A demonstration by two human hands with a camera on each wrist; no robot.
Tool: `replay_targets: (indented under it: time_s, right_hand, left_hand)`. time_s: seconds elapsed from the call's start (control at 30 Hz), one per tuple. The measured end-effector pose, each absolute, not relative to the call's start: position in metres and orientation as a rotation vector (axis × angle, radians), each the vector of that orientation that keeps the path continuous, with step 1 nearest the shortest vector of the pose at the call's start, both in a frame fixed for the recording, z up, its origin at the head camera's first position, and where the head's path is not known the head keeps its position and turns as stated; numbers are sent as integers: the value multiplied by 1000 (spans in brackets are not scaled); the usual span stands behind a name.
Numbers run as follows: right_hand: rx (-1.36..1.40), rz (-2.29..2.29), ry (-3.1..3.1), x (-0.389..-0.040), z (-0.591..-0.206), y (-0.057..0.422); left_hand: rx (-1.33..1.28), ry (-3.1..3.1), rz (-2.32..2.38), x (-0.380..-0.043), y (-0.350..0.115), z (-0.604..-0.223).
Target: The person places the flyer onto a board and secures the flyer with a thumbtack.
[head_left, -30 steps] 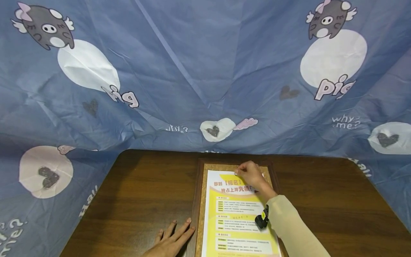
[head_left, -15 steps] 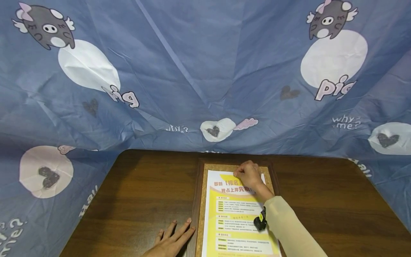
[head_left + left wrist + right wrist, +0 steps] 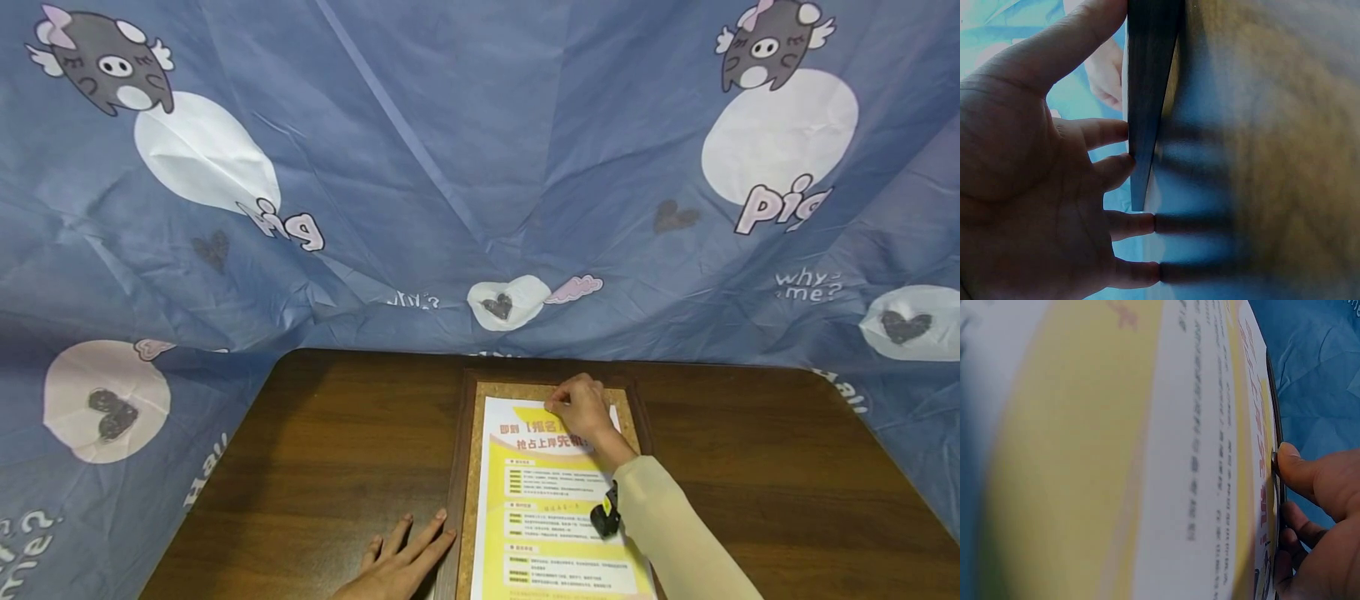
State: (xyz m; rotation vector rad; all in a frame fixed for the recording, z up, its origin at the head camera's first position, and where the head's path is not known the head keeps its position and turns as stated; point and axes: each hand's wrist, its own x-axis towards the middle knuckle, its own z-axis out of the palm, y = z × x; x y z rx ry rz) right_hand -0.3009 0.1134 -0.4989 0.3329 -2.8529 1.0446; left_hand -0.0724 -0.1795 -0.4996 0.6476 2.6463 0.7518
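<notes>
A yellow and white printed poster (image 3: pixel 555 500) lies on a cork board (image 3: pixel 476 467) with a dark wooden frame (image 3: pixel 453 517). At the poster's top edge my right hand (image 3: pixel 587 410) pinches a small tack, hidden by the fingertips in the head view. The right wrist view shows the tack (image 3: pixel 1274 460) as a small dark piece under the thumb, against the paper. My left hand (image 3: pixel 397 560) lies spread beside the frame's left side. In the left wrist view its thumb and two fingers touch the frame's side, while two fingertips (image 3: pixel 1141 272) rest on the table.
The brown wooden table (image 3: pixel 337 450) extends to both sides of the board. Behind it hangs a blue cloth (image 3: pixel 420 167) printed with pigs and hearts. A black wrist camera (image 3: pixel 606 515) sits on the right wrist, above the poster.
My right wrist has shifted slightly left and the fingertips have closed over the tack, which showed as a shiny speck one second ago. My left hand and the board have stayed still.
</notes>
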Motion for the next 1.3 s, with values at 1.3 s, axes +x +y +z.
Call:
replay_targets:
  time_s: [1.3]
  right_hand:
    - [270, 898, -2845, -303, -498, 110]
  left_hand:
    - [690, 2664, 789, -69, -179, -497]
